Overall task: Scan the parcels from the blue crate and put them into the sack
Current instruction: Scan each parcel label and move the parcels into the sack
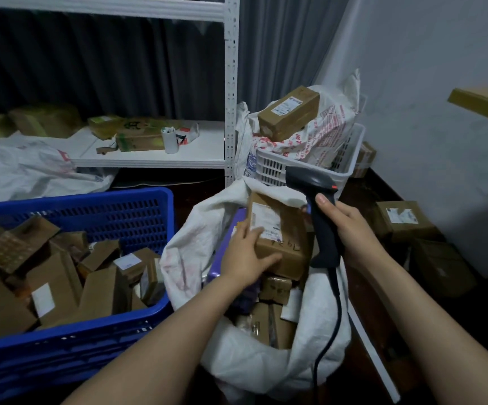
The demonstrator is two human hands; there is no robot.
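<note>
left hand: fingers curled on a brown box, held over the open white sack | right hand: gripping the black scanner just right of the box | blue crate: left of the left hand, full of boxes

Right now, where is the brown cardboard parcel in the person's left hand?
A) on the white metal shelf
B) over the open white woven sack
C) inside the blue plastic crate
B: the left hand holds the brown cardboard parcel above the open mouth of the white woven sack; the right hand grips the black handheld scanner.
</note>
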